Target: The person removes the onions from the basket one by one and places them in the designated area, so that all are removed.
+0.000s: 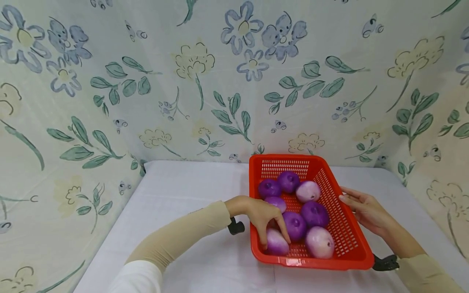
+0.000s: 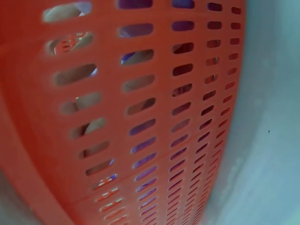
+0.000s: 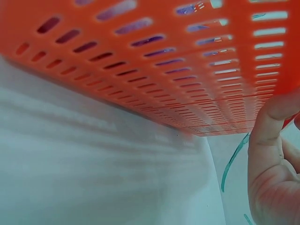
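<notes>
Find red plastic basket standing on white worktop, right of centre in head view, near rear floral cloth. Count eight onions visible inside, some deep purple, others pale lilac to near white. Observe left grip reaching over left rim, curled downward, pinching pale purple onion from both sides. Locate held onion inside basket, at near left corner, just beside a darker one; cannot tell whether raised off basket floor. Observe right grip outside basket, touching right rim; cannot tell whether pinching rim or merely resting against it. Note in left wrist view slotted basket wall filling most of frame, with purple glimpsed through slots. Note in right wrist view slotted wall above worktop, bent digits at far right. Record beige sleeve on left arm, black wrist device beside left wrist.
</notes>
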Demonstrator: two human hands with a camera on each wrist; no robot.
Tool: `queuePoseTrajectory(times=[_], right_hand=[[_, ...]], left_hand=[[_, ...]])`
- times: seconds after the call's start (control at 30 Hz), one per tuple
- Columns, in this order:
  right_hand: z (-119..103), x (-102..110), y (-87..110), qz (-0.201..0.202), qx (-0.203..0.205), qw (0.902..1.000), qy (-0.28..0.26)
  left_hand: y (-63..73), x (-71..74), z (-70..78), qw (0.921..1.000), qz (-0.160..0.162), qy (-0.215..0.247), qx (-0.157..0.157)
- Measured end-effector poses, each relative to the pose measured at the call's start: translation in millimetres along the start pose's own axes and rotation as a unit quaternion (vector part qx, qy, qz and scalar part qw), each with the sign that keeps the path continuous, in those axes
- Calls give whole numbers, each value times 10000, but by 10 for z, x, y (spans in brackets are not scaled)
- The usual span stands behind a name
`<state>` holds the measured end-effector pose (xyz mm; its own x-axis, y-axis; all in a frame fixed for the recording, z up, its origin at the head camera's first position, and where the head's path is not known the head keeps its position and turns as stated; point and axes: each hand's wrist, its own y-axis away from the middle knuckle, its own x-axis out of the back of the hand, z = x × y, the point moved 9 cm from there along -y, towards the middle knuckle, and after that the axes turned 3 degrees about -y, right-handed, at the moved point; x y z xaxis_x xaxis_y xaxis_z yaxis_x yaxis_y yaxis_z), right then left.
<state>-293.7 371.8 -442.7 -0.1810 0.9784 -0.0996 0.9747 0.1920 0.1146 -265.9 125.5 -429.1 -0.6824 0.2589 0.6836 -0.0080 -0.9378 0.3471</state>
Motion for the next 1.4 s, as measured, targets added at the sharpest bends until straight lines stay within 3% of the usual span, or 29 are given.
queuePoseTrajectory(times=[0.17, 0.43, 0.63, 0.77, 0.93, 1.17, 1.4], right_hand=[[7, -4, -4, -23, 22, 10000, 32], [12, 10, -8, 29, -10, 10000, 70], [12, 11, -7, 41, -55, 10000, 14], [14, 17, -6, 52, -79, 10000, 21], [21, 28, -3, 80, -91, 9999, 18], [31, 30, 1, 86, -96, 9999, -56], [32, 27, -2, 105, -119, 9999, -30]], left_hand=[[16, 15, 4, 9977, 22, 677, -86], [43, 99, 35, 9918, 186, 1254, -147], [83, 205, 59, 9893, 475, 1338, -339], [141, 319, 80, 9858, 839, 1336, -578], [253, 467, 83, 9722, 1296, 1791, -774], [426, 645, 78, 9419, 1934, 2521, -1086], [647, 812, -37, 9194, 2796, 2526, -1127]])
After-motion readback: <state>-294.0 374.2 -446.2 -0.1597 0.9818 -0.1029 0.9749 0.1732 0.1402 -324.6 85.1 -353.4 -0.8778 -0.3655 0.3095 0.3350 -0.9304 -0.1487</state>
